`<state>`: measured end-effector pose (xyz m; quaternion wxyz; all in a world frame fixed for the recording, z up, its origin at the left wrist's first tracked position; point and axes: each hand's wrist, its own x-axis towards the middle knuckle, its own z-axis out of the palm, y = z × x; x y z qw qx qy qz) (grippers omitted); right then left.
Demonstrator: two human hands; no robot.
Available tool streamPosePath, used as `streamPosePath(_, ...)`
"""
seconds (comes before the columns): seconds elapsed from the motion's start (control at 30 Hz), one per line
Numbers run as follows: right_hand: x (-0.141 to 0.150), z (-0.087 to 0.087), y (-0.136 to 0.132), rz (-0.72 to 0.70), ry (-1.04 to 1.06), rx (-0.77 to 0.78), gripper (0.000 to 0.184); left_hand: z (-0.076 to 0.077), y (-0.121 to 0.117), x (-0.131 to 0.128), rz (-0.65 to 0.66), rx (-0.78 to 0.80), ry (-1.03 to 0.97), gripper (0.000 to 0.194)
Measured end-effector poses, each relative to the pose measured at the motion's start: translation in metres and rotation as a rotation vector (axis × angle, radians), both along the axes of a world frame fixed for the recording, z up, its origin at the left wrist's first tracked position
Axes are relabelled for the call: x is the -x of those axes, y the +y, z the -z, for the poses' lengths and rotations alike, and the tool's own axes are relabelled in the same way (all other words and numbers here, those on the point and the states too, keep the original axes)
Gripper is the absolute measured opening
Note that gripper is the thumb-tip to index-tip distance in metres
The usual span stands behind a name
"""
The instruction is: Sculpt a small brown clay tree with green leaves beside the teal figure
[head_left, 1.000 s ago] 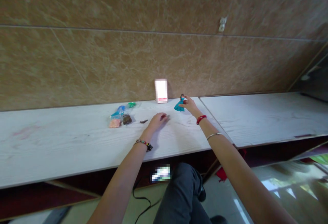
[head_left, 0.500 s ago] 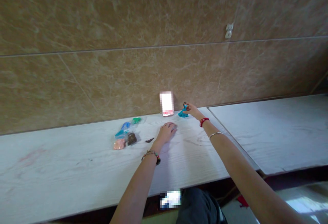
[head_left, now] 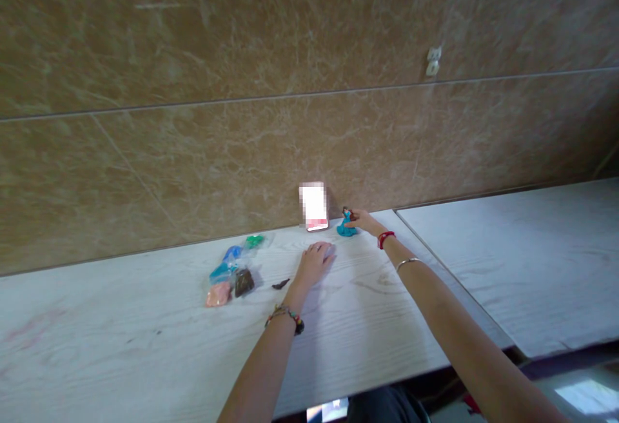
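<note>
I watch the right hand (head_left: 366, 221) pinch a turquoise figurine (head_left: 345, 231), upright on the white table (head_left: 145, 358) at its fingertips, as the left hand (head_left: 314, 265), curled a second ago, lies palm down with fingers loosely spread. Whether it covers anything, I cannot tell. I judge the figurine is now steadied by the right hand alone. A lit screen (head_left: 314, 207) just ahead of the left hand and the wall (head_left: 271, 158) beyond limit forward reach; small bags (head_left: 244, 282) lie leftward of it. Wider room opens right of the right hand, across a seam (head_left: 438, 260).
</note>
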<state>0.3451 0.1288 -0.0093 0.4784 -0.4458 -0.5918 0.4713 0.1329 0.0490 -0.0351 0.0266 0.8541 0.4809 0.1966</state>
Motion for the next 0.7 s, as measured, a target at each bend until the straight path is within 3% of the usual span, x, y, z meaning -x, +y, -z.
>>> streamPosePath(0.33, -0.005, 0.001, -0.016, -0.035, -0.049, 0.135, 0.036, 0.0, 0.002, -0.001, -0.011, -0.011, -0.059, 0.029)
streamPosePath(0.7, -0.011, 0.009, -0.02, -0.02, 0.053, 0.106, 0.036, -0.001, 0.002, -0.001, -0.032, 0.003, -0.081, 0.027)
